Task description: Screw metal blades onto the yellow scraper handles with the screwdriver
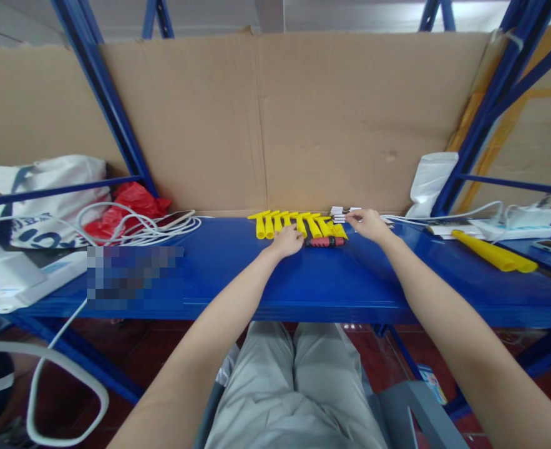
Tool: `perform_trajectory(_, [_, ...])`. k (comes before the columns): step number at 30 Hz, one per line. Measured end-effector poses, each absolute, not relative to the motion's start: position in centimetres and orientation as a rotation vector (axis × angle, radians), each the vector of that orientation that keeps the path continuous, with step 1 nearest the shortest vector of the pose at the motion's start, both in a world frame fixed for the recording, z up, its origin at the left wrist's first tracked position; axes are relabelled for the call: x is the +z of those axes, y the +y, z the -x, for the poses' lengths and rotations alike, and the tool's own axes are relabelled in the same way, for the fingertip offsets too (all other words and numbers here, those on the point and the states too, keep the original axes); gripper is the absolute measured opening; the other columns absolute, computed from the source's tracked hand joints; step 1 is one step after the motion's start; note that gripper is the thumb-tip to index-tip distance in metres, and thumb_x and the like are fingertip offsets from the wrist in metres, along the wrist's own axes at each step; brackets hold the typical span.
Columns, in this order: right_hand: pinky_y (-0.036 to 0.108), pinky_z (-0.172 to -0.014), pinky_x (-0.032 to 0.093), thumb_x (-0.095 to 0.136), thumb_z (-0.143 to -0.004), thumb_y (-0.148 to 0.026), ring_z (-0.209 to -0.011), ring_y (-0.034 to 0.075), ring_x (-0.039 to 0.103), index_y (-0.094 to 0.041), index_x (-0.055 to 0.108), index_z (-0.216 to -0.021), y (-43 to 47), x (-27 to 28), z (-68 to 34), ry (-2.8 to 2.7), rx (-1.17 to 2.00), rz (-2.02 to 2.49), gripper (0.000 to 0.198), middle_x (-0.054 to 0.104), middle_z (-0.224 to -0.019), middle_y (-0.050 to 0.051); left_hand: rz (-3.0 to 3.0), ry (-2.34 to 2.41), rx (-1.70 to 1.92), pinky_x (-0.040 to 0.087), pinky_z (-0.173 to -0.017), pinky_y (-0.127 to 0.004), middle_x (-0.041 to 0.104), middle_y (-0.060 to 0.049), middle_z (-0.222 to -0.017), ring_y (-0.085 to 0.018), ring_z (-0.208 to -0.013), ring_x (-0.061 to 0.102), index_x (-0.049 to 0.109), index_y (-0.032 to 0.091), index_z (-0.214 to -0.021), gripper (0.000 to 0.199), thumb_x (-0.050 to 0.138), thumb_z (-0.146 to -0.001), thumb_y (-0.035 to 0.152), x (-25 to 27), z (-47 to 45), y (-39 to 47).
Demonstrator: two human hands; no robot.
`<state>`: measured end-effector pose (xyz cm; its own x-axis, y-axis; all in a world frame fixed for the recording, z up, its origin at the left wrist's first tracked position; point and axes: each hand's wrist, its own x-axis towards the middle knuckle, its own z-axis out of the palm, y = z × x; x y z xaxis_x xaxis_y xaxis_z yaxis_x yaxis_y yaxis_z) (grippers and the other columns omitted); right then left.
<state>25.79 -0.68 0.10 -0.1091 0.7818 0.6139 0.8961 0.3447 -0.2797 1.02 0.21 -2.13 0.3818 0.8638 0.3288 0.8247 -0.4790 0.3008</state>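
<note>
A row of several yellow T-shaped plastic pieces with tube-like ends (269,226) lies along the back of the blue table (228,274). My left hand (288,242) rests at the front of this row, fingers curled together; whatever they may grip is hidden. Just right of it lies a red and black cylindrical tool (326,242), with a yellow printed tag (339,231) behind its right end. My right hand (367,223) reaches to a small stack of white pieces with dark marks (338,213). Its thumb and fingers are pinched there, on something too small to make out.
A cardboard panel (350,118) closes off the back. On the left are a white bag (60,199), a red plastic bag (135,202), coiled white cable (163,229) and a power strip (45,280). Yellow cones (490,252) and another power strip (513,231) lie right.
</note>
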Motion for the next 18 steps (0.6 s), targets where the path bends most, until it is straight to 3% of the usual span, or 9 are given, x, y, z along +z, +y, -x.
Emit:
perform_trajectory(3, [0.03,-0.083,0.048,0.051,-0.08,-0.021,-0.088,0.021,0.066,-0.017,0.073,-0.087,-1.1,0.4,-25.5,-1.908,-0.188,1.443,0.024,0.072,-0.095,0.008,-2.525,1.541,0.692,0.025,-0.109,-0.051,0.04,-0.011,-0.145,-0.029,-0.134,0.035,0.064,0.019,-0.112,0.033,0.045,-0.086,0.024,-2.0,-1.1,0.1])
perform_trajectory(7, [0.033,-0.082,0.048,0.05,-0.081,-0.018,-0.088,0.021,0.066,-0.015,0.073,-0.089,-1.5,0.5,-24.4,-1.963,-0.143,1.433,0.025,0.072,-0.096,0.009,-2.509,1.464,0.775,0.023,-0.113,-0.04,0.037,-0.015,-0.146,-0.024,-0.137,0.032,0.055,0.011,-0.125,0.042,0.045,-0.085,0.021,-2.0,-1.2,0.3])
perform_trajectory(10, [0.034,-0.083,0.049,0.05,-0.08,-0.017,-0.088,0.021,0.066,-0.016,0.072,-0.088,-1.7,0.3,-23.9,-1.972,-0.115,1.417,0.024,0.072,-0.095,0.008,-2.486,1.381,0.872,0.023,-0.114,-0.034,0.037,-0.015,-0.146,-0.022,-0.137,0.031,0.051,0.009,-0.129,0.046,0.046,-0.084,0.019,-1.9,-1.3,0.5])
perform_trajectory(18, [0.037,-0.086,0.049,0.053,-0.077,-0.015,-0.089,0.022,0.066,-0.016,0.072,-0.09,-1.4,0.0,-23.4,-1.942,0.019,1.393,0.022,0.072,-0.096,0.009,-2.402,1.187,1.088,0.034,-0.11,-0.034,0.036,-0.015,-0.147,-0.023,-0.131,0.041,0.049,0.007,-0.131,0.052,0.045,-0.08,0.011,-1.1,-1.4,0.3])
